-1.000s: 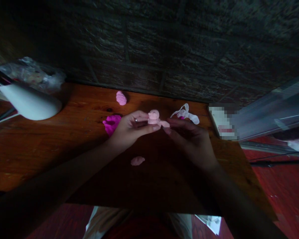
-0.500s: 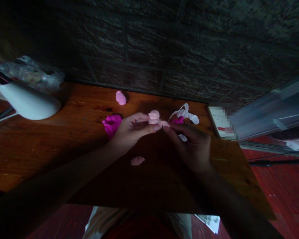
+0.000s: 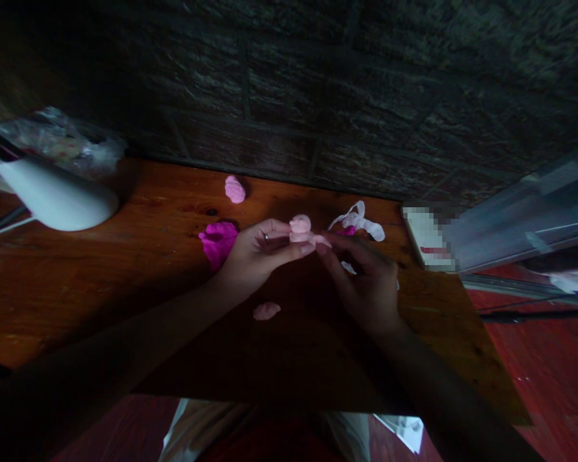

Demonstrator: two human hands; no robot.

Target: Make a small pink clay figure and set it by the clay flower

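Observation:
Between the thumb and fingers of my left hand is a small pale pink modelling clay piece, with a rounded, curled top and a narrow strip out to the right. My right hand pinches the end of that strip between thumb and forefinger. A flattened magenta clay lump lies just left of my left wrist. Below the hands rests a thin pale pink clay piece. Farther back sits another pink lump. White clay scraps with a magenta bit lie behind my right hand, which partly hides them.
A white lamp-like object stands on the wooden table at the left, before a crumpled clear plastic bag. A dark brick wall closes off the back. At right are a pale flat box and a clear panel.
The fingers of my right hand have turned slightly at the strip's end, and the hand has shifted a little left. My left hand has hardly moved and keeps its hold.

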